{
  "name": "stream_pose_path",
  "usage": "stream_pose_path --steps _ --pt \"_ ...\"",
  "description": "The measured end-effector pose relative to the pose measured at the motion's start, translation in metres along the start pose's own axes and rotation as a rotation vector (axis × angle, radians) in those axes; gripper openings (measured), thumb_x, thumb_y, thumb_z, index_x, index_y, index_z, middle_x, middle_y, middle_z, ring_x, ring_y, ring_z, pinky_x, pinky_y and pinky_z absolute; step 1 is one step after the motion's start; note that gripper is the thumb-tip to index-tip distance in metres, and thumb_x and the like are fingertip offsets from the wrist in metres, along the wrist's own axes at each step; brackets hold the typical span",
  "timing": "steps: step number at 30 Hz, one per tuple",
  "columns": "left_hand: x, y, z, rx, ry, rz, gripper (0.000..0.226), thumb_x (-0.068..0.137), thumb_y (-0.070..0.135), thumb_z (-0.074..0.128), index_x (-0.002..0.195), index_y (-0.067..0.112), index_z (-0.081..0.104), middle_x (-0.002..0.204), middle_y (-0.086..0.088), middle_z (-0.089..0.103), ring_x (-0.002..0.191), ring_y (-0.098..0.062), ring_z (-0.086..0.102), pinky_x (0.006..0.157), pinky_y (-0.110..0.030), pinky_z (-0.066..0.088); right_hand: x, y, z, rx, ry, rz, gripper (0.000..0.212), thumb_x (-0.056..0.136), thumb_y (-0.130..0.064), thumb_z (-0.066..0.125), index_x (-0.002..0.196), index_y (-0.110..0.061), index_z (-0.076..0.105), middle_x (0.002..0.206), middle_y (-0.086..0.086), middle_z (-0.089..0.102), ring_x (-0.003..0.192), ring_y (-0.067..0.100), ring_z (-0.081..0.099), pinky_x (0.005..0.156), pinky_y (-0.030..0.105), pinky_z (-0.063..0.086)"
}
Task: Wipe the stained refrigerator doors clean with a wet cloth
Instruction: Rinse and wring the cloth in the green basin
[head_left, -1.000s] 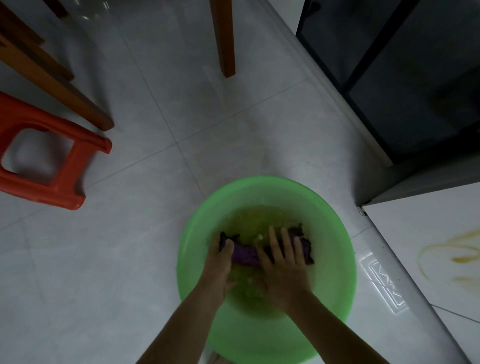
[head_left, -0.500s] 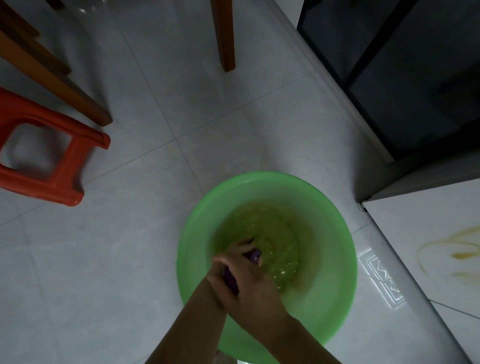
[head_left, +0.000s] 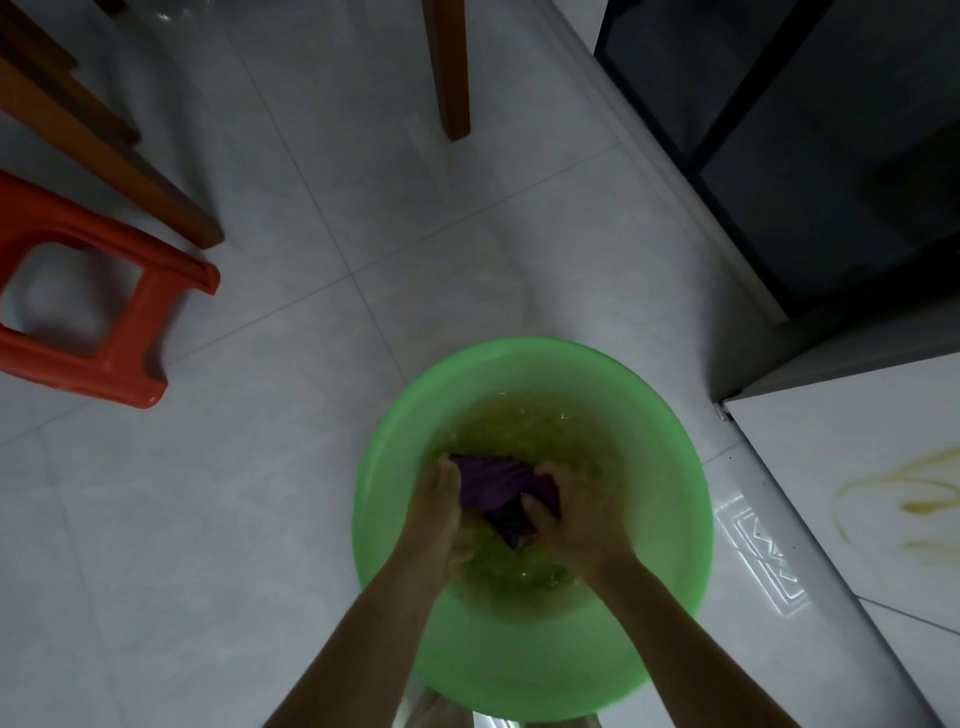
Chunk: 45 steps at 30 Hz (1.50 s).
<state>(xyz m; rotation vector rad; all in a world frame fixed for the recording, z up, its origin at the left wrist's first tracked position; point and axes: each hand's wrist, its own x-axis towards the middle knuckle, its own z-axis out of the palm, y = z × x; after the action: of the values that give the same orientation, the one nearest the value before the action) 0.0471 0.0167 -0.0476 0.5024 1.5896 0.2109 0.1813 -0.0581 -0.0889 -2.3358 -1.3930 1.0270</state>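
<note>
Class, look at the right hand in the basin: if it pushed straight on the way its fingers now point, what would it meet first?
The right hand points up and left in the picture, into the purple cloth it already grips. Past that it would probably meet the left hand; depth in the basin is hard to judge.

2 bare forearms enter from 6 o'clock; no sleeves reach the left hand (head_left: 436, 512) or right hand (head_left: 582, 514).

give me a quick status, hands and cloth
Left hand and right hand both gripping purple cloth in green basin. Door stain not yet wiped. Nothing in the way.
</note>
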Motion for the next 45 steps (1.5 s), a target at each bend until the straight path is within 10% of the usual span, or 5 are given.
stream_pose_path --steps 5,23,29,34,45 --pt "0.006 -0.008 -0.003 0.443 0.106 0.670 0.036 0.091 0.043 0.037 0.077 0.018 0.058 0.081 -0.015 0.060 0.077 -0.029 0.057 0.070 -0.039 0.050 -0.006 -0.020 -0.004 -0.459 -0.192 -0.271 0.035 0.073 -0.023 0.073 0.105 -0.015 0.061 0.093 0.008 0.061 0.081 0.032 0.064 0.061 0.035 0.051" --pt "0.011 -0.004 0.008 -0.079 -0.543 -0.371 0.078 0.071 0.085 0.033 0.087 0.021 0.074 0.089 -0.008 0.071 0.081 -0.027 0.064 0.073 -0.030 0.048 -0.018 -0.061 -0.062 0.202 0.204 -0.247 0.009 0.077 -0.022 0.065 0.073 -0.028 0.061 0.078 -0.013 0.063 0.068 0.003 0.058 0.063 0.015 0.044" --pt "0.010 -0.003 -0.008 -0.264 -0.534 -0.396 0.054 0.063 0.012 0.081 0.109 0.001 0.055 0.077 -0.012 0.064 0.054 -0.019 0.062 0.046 -0.026 0.052 -0.044 -0.025 -0.054 0.030 0.124 -0.581 0.018 0.073 -0.021 0.058 0.091 -0.017 0.058 0.100 -0.001 0.064 0.080 0.009 0.062 0.065 0.022 0.054" --pt "-0.005 0.020 -0.008 0.258 -0.771 -0.336 0.016 0.080 -0.004 0.065 0.089 0.007 0.058 0.062 -0.001 0.059 0.051 -0.007 0.056 0.044 -0.014 0.046 -0.021 -0.005 -0.039 -0.502 0.064 -0.724 0.088 0.065 -0.025 0.074 0.142 -0.025 0.032 0.141 0.007 0.045 0.102 0.023 0.060 0.081 0.036 0.055" --pt "-0.007 0.015 0.021 1.307 -0.598 0.091 0.022 0.084 0.014 0.059 0.064 0.017 0.051 0.055 0.001 0.044 0.051 -0.014 0.040 0.052 -0.023 0.033 -0.002 -0.040 -0.040 -0.681 -0.110 -0.551 0.014 0.065 -0.031 0.075 0.069 -0.023 0.064 0.056 -0.003 0.062 0.049 0.018 0.060 0.049 0.023 0.042"
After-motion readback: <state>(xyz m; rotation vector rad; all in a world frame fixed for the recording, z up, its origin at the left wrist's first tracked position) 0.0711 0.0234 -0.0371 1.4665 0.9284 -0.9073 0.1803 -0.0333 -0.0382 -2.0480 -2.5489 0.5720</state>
